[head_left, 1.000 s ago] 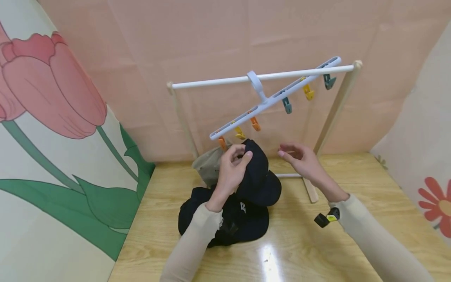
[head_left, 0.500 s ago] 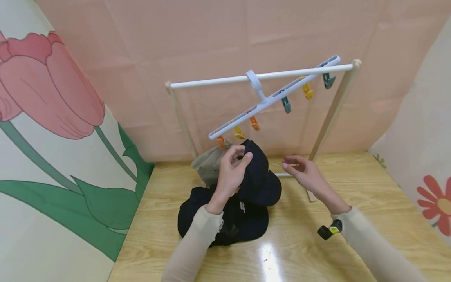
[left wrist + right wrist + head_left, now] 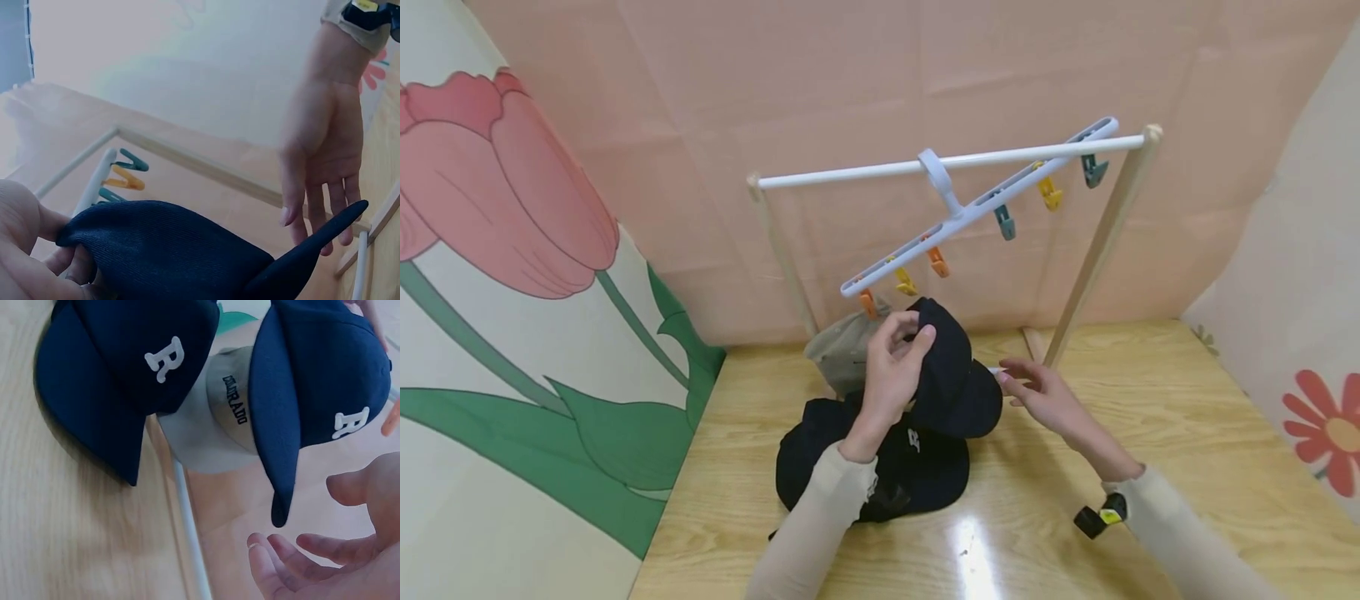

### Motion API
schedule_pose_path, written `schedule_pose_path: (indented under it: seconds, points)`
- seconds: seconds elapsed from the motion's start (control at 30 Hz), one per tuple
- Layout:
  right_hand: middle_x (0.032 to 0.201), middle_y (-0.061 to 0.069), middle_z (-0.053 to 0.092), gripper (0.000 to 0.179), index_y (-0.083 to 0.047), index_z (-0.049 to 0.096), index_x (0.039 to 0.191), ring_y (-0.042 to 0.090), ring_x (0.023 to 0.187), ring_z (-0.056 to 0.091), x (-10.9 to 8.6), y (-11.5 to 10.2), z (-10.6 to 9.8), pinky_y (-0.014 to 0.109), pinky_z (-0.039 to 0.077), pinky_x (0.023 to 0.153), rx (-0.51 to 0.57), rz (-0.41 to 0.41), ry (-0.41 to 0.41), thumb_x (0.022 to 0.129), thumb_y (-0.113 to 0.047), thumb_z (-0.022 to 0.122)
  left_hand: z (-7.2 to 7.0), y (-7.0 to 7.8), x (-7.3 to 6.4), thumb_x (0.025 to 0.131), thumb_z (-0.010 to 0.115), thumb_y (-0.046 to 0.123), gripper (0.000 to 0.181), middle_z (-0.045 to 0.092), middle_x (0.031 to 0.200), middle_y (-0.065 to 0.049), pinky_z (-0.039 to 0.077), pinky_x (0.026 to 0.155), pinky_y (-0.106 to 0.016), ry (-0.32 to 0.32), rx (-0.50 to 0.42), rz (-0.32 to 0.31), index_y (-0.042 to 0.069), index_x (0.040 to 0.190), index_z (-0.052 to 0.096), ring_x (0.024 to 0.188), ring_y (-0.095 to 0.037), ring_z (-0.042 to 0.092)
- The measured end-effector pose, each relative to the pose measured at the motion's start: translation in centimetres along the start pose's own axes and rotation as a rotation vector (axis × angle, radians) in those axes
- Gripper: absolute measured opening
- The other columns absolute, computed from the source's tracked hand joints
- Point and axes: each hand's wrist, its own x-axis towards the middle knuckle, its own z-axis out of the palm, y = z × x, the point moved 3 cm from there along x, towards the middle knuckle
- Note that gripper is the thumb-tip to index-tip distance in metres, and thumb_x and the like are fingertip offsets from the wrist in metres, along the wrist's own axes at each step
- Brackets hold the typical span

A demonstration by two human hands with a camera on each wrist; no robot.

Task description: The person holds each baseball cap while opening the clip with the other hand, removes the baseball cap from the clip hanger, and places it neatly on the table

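My left hand [image 3: 891,375] pinches the crown edge of a navy baseball cap [image 3: 947,367] between thumb and fingers, holding it up off the table. A white R shows on this cap [image 3: 337,375] in the right wrist view. At the cap's brim is my right hand [image 3: 1045,396], its fingers loosely bent around nothing. In the right wrist view a small gap separates its fingertips from the brim. Below lies another navy cap [image 3: 936,475] with a white R, partly hidden by my left arm. Behind stands a beige cap [image 3: 842,350] lettered COLORADO.
A white rail [image 3: 850,173] on wooden posts spans the table's back. From it hangs a tilted pale-blue hanger [image 3: 977,208] with several coloured clips, such as an orange clip [image 3: 868,302] just above the held cap. Patterned walls close in the sides.
My right hand has moved down and slightly left, coming up to the brim. My left hand keeps its hold on the cap and stays nearly still.
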Motion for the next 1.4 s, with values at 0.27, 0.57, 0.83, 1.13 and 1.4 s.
schedule_pose_path:
  seconds: [0.27, 0.57, 0.83, 1.13, 1.4]
  points:
    - [0.128, 0.03, 0.067, 0.056, 0.01, 0.047, 0.152, 0.019, 0.099, 0.073, -0.2, 0.3, 1.0, 0.036, 0.064, 0.085, 0.077, 0.023, -0.017, 0.113, -0.028, 0.057, -0.1, 0.0, -0.2, 0.106, 0.066, 0.008, 0.02, 0.066, 0.122, -0.019, 0.055, 0.101, -0.032, -0.006, -0.01, -0.006, -0.003, 0.123, 0.064, 0.109, -0.015, 0.063]
    - [0.116, 0.02, 0.072, 0.048, 0.009, 0.055, 0.146, 0.004, 0.088, 0.071, -0.4, 0.6, 0.8, 0.034, 0.065, 0.08, 0.141, 0.041, 0.086, 0.11, -0.021, 0.062, -0.4, 0.4, -0.3, 0.105, 0.067, 0.007, 0.021, 0.068, 0.118, -0.019, 0.055, 0.095, -0.028, -0.002, -0.051, -0.016, -0.006, 0.122, 0.065, 0.108, -0.014, 0.065]
    - [0.123, 0.022, 0.071, 0.05, 0.006, 0.055, 0.149, 0.002, 0.092, 0.071, -0.5, 0.6, 0.4, 0.026, 0.063, 0.081, 0.161, 0.052, 0.088, 0.11, -0.024, 0.063, -1.0, 0.3, -0.5, 0.106, 0.065, 0.01, 0.023, 0.068, 0.108, -0.006, 0.051, 0.075, -0.025, -0.026, -0.091, -0.09, -0.006, 0.123, 0.064, 0.082, -0.011, 0.059]
    - [0.124, 0.02, 0.072, 0.049, 0.006, 0.056, 0.147, -0.001, 0.096, 0.069, -1.0, 1.3, 1.2, 0.025, 0.062, 0.081, 0.174, 0.056, 0.084, 0.108, -0.023, 0.065, -2.5, -0.2, -1.7, 0.105, 0.067, 0.008, 0.023, 0.074, 0.104, 0.0, 0.055, 0.075, -0.025, -0.044, -0.079, -0.156, -0.005, 0.123, 0.067, 0.085, -0.01, 0.062]
    - [0.106, 0.004, 0.071, 0.048, 0.004, 0.059, 0.144, 0.004, 0.091, 0.069, -1.1, 1.5, 0.7, 0.025, 0.062, 0.079, 0.162, 0.034, 0.102, 0.108, -0.026, 0.067, -2.9, -0.2, -1.7, 0.103, 0.07, 0.009, 0.025, 0.078, 0.111, -0.014, 0.063, 0.081, -0.029, -0.082, -0.056, -0.148, -0.007, 0.122, 0.068, 0.092, -0.009, 0.072]
